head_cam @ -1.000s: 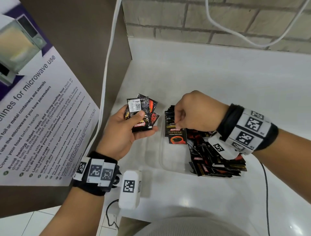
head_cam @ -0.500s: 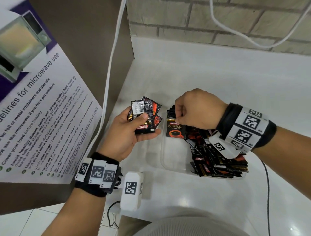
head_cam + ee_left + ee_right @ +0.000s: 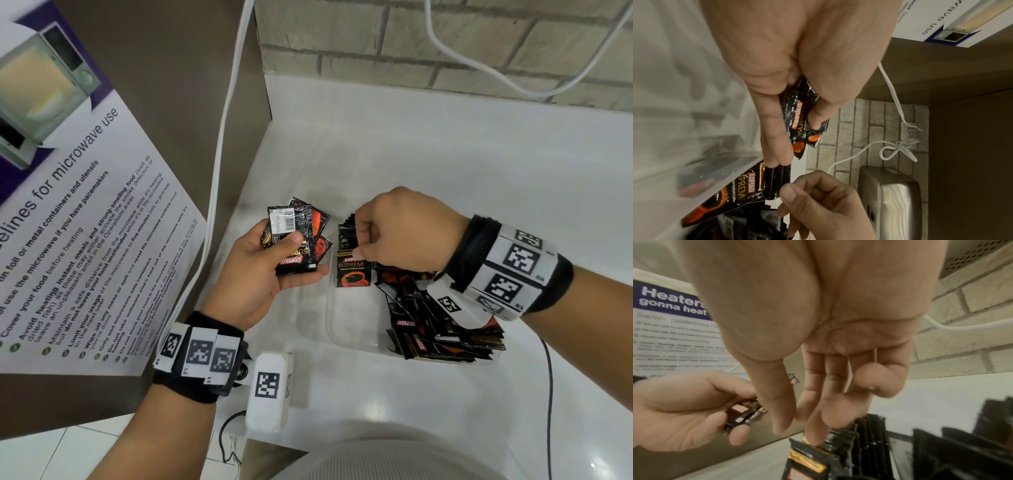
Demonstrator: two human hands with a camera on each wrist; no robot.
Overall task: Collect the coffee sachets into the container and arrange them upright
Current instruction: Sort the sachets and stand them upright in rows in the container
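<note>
My left hand grips a fanned bunch of black and red coffee sachets just left of the clear plastic container. In the left wrist view the thumb and fingers of my left hand clamp the bunch of sachets. A row of upright sachets stands at the container's far left end. My right hand is over them, thumb and index finger pinching their top edges. Several loose sachets lie in a heap at the container's right side, partly hidden under my right wrist.
The container sits on a white counter against a brick wall. A microwave-use poster hangs on the left, with a white cable beside it. A thin black cable runs along the right. A steel appliance shows in the left wrist view.
Both hands have stayed almost in place. My right hand's fingers have kept working at the tops of the upright sachets, and my left hand still holds its bunch.
</note>
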